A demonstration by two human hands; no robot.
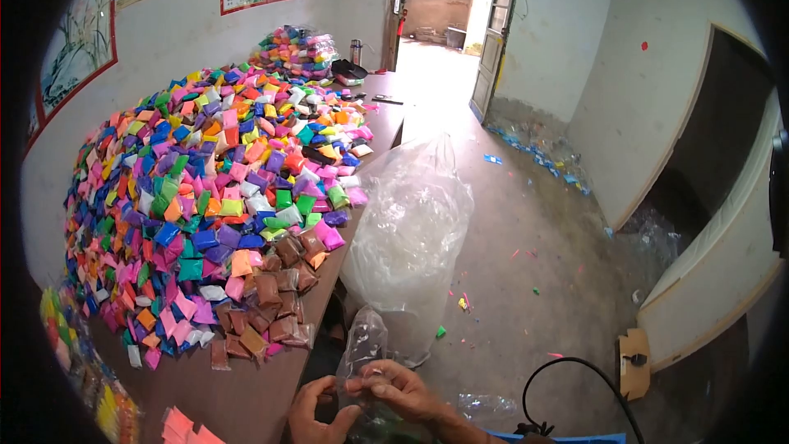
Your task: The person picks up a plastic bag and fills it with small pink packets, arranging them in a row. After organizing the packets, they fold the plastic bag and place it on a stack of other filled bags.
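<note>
A small clear plastic bag (367, 335) stands up between my hands at the bottom centre, by the table edge. My right hand (403, 390) pinches the bag's near part between thumb and fingers. On the other side, my left hand (314, 413) curves its thumb and fingers around the bag's edge; the lower fingers are partly hidden. The bag looks empty and see-through. Just beyond it is a large clear plastic sack (411, 222), standing on the floor beside the table. A big heap of small coloured packets (222, 173) lies to the left, with brown packets (267, 292) nearest my hands.
The brown table (246, 395) runs along the left wall, with bundled packets (296, 53) and a flask (356, 51) at its far end. More bagged packets (107, 399) are at lower left. Scraps dot the floor (509, 312). A cardboard piece (634, 362) stands right; an open door (497, 37) is ahead.
</note>
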